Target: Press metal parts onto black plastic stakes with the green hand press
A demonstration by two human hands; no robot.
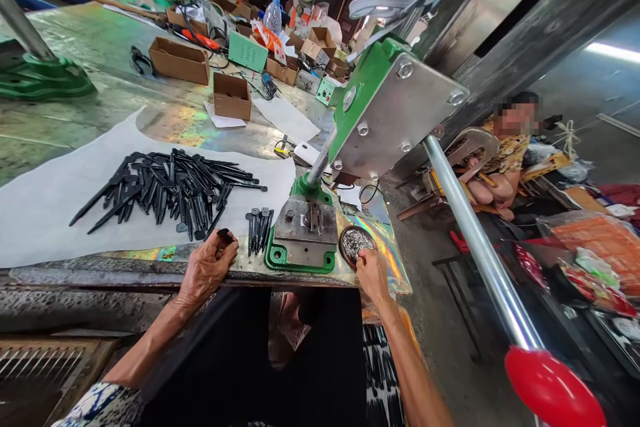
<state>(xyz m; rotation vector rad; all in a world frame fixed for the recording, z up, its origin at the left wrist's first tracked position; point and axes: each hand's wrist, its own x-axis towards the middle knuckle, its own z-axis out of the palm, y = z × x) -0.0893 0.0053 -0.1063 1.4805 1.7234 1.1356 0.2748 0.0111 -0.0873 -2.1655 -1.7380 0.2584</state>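
Observation:
My left hand (211, 267) rests at the table's front edge, its fingers closed on a small black part (225, 235). Just above it lies a pile of long black pointed pieces (175, 187) on a white sheet (65, 213). A few similar pieces (259, 230) lie side by side left of a green hand press (306, 230). My right hand (371, 272) has its fingertips pinched at the rim of a round dish (350, 240) of small silvery pins (357, 240); what they hold, if anything, is too small to make out.
The press's long lever (480, 240) with a red knob (555, 387) slants down at the right. Cardboard boxes (179, 60) and tools crowd the table's back. Another green stand (45, 77) is at far left. A person (505, 147) sits at the right.

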